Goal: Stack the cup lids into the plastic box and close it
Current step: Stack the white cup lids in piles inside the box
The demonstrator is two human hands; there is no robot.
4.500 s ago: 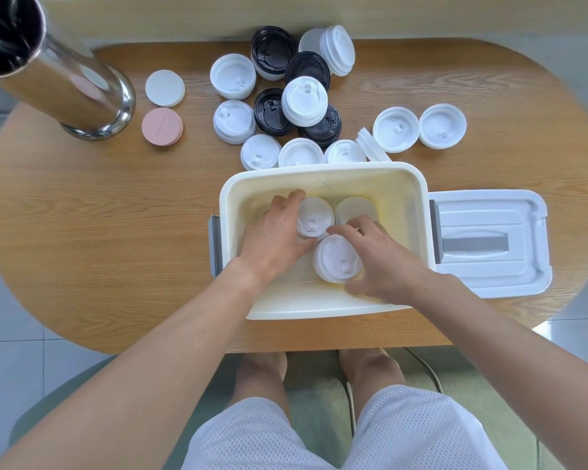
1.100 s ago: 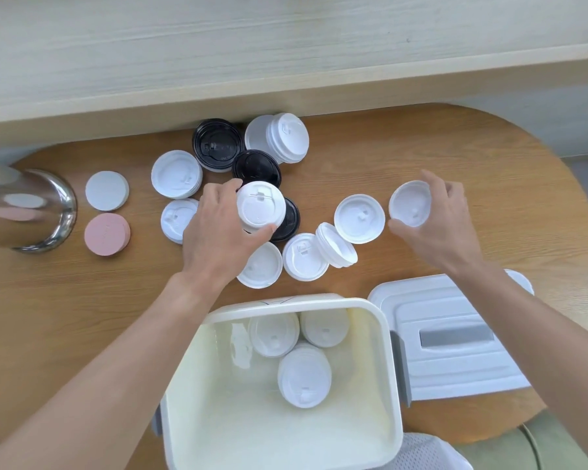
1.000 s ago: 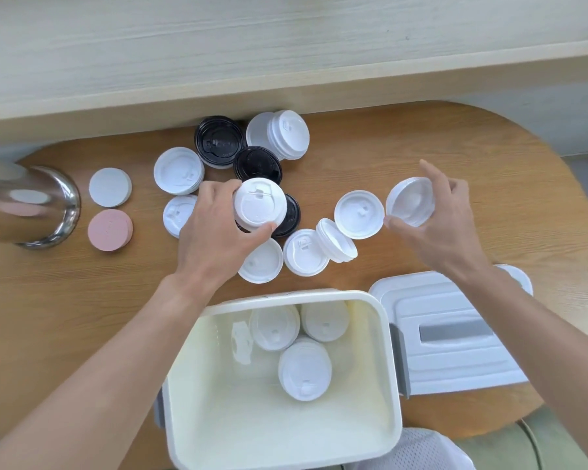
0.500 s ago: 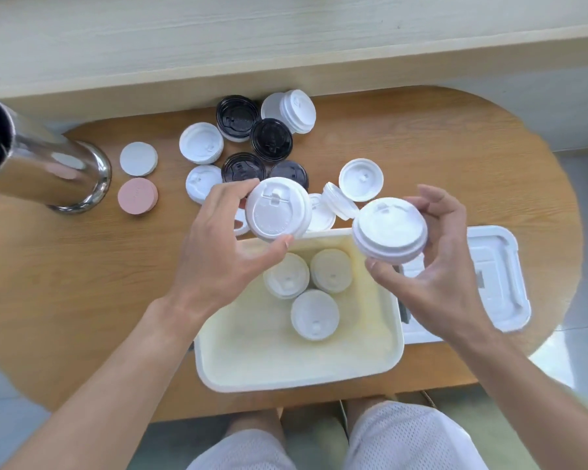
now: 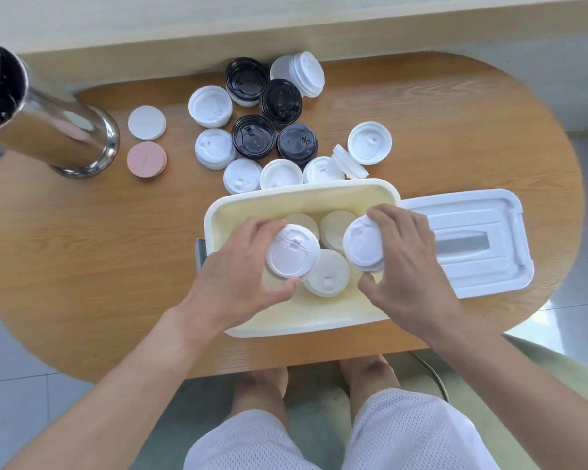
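The cream plastic box (image 5: 302, 195) stands open at the table's near edge. Three white cup lids lie inside it, one (image 5: 328, 274) in front and two partly hidden behind. My left hand (image 5: 238, 276) grips a white cup lid (image 5: 292, 255) over the box's left half. My right hand (image 5: 408, 262) grips another white lid (image 5: 362, 247) over the right half. Beyond the box lie several loose white lids (image 5: 280, 174) and black lids (image 5: 253, 136). The box's white cover (image 5: 482, 244) lies flat to the right.
A tall steel cylinder (image 5: 45, 120) stands at the far left. A white disc (image 5: 146, 122) and a pink disc (image 5: 146, 159) lie beside it. A wooden ledge runs behind the oval table (image 5: 82, 252). My knees show below the table edge.
Both hands picked lids from the pile, then carried them back and down. They now hold the lids low over the box.
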